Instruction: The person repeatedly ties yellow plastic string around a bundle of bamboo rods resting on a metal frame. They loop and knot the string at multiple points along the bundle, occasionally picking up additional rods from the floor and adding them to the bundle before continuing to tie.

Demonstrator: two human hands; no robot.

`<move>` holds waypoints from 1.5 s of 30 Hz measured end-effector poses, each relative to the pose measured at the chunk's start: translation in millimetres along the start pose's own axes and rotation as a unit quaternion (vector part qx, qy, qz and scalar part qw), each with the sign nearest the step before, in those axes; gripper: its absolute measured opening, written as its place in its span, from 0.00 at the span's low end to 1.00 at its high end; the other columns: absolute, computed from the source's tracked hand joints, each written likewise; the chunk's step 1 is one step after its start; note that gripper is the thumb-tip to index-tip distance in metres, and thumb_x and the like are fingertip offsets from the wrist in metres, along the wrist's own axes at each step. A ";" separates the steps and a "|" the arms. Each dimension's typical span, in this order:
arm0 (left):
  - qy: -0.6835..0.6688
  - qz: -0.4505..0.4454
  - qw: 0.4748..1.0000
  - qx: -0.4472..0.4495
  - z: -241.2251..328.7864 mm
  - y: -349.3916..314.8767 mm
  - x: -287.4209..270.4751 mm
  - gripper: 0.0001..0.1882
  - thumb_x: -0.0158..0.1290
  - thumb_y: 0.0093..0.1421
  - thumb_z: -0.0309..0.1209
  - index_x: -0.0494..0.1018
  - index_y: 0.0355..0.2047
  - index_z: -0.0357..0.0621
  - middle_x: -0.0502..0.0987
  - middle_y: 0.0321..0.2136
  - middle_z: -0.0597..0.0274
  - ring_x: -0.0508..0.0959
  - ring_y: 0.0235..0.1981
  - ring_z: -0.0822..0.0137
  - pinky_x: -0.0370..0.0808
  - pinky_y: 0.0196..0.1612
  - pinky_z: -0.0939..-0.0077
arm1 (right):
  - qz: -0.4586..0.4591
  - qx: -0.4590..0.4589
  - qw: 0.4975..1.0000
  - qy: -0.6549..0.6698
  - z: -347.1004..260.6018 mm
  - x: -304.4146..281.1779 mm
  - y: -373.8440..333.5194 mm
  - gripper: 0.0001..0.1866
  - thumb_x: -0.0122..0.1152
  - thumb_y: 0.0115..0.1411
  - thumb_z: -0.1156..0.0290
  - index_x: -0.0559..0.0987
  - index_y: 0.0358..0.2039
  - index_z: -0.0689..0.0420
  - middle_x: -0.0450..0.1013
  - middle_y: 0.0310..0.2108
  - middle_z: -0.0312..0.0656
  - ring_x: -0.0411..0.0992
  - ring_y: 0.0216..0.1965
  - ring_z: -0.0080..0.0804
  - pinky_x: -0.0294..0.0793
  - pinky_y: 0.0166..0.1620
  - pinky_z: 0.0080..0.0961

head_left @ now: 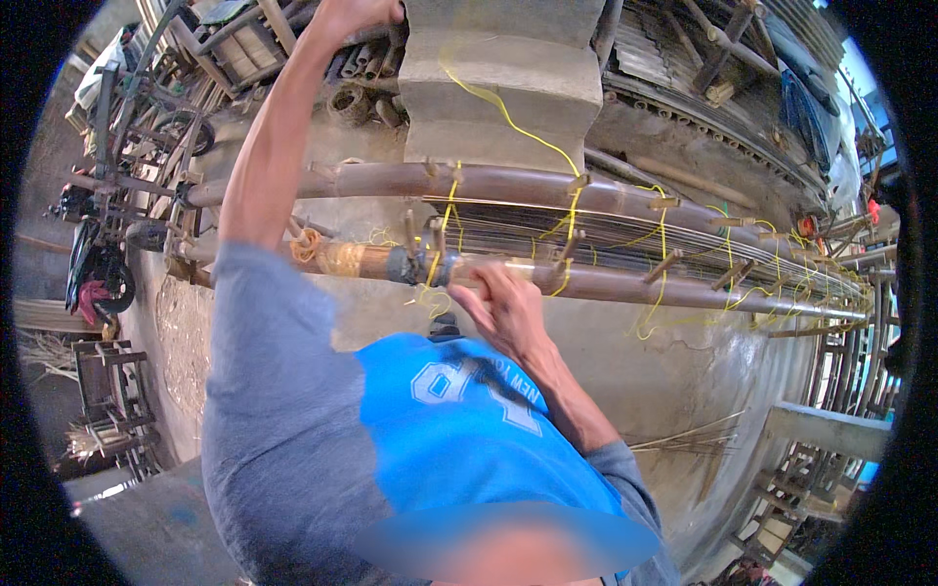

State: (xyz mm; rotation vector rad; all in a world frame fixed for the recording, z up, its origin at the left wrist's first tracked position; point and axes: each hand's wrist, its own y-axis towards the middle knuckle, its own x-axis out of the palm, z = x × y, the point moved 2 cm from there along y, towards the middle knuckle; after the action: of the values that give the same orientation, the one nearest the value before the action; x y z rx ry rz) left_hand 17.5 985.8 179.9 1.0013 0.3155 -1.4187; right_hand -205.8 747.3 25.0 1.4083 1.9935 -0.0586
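Observation:
My left arm reaches up to the top edge, where my left hand [363,12] is partly cut off; its visible fingers look curled, and what they hold cannot be made out. A loose yellow cord [508,119] rises from a peg on the far pole [518,183] toward the top, to the right of that hand. Against the near pole [616,284] my right hand [503,303] is closed, its thumb and fingers bent beside a wrapped section with upright pegs [435,237]. Anything inside its fingers is hidden. Dark threads [508,230] stretch lengthwise between the poles, crossed by yellow ties.
An orange cord coil [307,245] hangs on the near pole at left. Beyond the frame are a concrete block [498,88] and a round basket [349,104]. A motorbike [93,249] stands at far left. Wooden racks [801,513] occupy the lower right.

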 end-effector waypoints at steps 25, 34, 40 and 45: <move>-0.317 -0.238 0.899 -0.185 -68.6 -174.4 176.6 0.16 0.49 0.54 0.34 0.72 0.33 0.30 0.75 0.27 0.58 0.75 0.26 0.71 0.75 0.26 0.76 | -0.105 -0.089 0.908 -0.397 48.6 13.8 268.3 0.14 0.46 0.54 0.65 0.75 0.23 0.60 0.71 0.19 0.45 0.68 0.23 0.34 0.64 0.26 0.30; -0.263 -0.225 0.926 -0.149 -56.4 -181.3 158.3 0.16 0.47 0.56 0.38 0.74 0.33 0.37 0.75 0.24 0.62 0.72 0.24 0.75 0.70 0.24 0.80 | -0.206 0.074 0.976 -0.017 -41.4 14.5 111.9 0.11 0.48 0.55 0.64 0.70 0.25 0.58 0.69 0.21 0.44 0.66 0.23 0.35 0.66 0.30 0.32; -0.219 -0.320 0.921 0.011 2.8 -132.4 86.5 0.16 0.43 0.57 0.38 0.75 0.25 0.40 0.73 0.18 0.64 0.72 0.24 0.74 0.68 0.29 0.79 | -0.138 -0.027 0.990 0.009 -25.9 66.4 19.6 0.06 0.51 0.52 0.68 0.68 0.24 0.57 0.67 0.17 0.51 0.67 0.21 0.52 0.63 0.22 0.42; -0.164 -0.204 0.965 0.023 -70.0 -53.2 168.0 0.16 0.42 0.55 0.38 0.71 0.19 0.40 0.71 0.16 0.61 0.65 0.17 0.70 0.63 0.22 0.70 | -0.154 -0.027 0.987 0.035 -26.4 50.9 17.1 0.08 0.51 0.54 0.68 0.70 0.26 0.59 0.67 0.19 0.45 0.67 0.23 0.43 0.64 0.26 0.36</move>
State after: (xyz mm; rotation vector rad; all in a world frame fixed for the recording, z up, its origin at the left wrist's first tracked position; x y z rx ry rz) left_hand 27.1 932.8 -1.9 0.7434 0.2509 -1.9441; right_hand -213.6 806.6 22.8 1.0725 2.2391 -0.0931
